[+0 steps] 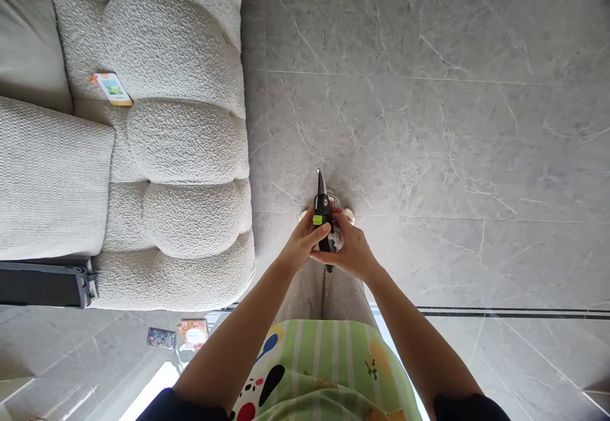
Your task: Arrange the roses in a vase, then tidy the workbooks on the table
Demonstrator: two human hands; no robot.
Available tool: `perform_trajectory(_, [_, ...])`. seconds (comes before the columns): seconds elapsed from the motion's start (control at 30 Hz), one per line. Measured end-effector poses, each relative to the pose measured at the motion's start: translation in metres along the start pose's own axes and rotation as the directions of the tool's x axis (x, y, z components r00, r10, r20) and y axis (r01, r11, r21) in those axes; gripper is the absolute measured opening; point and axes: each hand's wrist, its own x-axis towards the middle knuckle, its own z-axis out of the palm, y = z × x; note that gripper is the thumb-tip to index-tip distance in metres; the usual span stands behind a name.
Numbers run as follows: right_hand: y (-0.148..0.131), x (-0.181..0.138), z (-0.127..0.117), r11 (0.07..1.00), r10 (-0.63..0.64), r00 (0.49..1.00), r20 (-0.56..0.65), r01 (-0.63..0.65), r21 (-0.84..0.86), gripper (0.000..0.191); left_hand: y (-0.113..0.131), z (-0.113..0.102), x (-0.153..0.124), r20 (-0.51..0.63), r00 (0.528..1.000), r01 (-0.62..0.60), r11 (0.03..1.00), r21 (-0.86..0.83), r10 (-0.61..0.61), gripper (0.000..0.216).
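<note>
Fingers point(320, 234) of the left hand point(300, 247) and right hand point(349, 253) close around stiff garden shears point(323, 205), best held at the handles point(328, 247).

Black pruning shears point(324, 205) with green tab, blade upward.

Sofa point(176, 141) runs down the left side, with a little tag point(113, 89) lying on its seat toward the far end. A small packet point(161, 338) and a card point(193, 333) sit side by side on the floor point(429, 141) just past the sofa's near end. The shears point(323, 208) are over the floor, right of the sofa.
</note>
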Motion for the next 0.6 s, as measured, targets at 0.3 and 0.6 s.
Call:
perform_trajectory(0.3, [0.074, 0.011, -0.015, 0.934, 0.342, 0.859, -0.380, -0.355, 0.039, 0.052, -0.008, -0.040, 0.017, -0.405, 0.910, -0.133, 0.987, -0.085, 0.088, 0.048])
perform_trajectory(0.6, [0.249, 0.099, 0.043, 0.804, 0.544, 0.820, -0.176, -0.570, -0.169, 0.021, -0.141, -0.182, 0.098, -0.726, 0.688, 0.155, 0.975, 0.157, 0.007, 0.052])
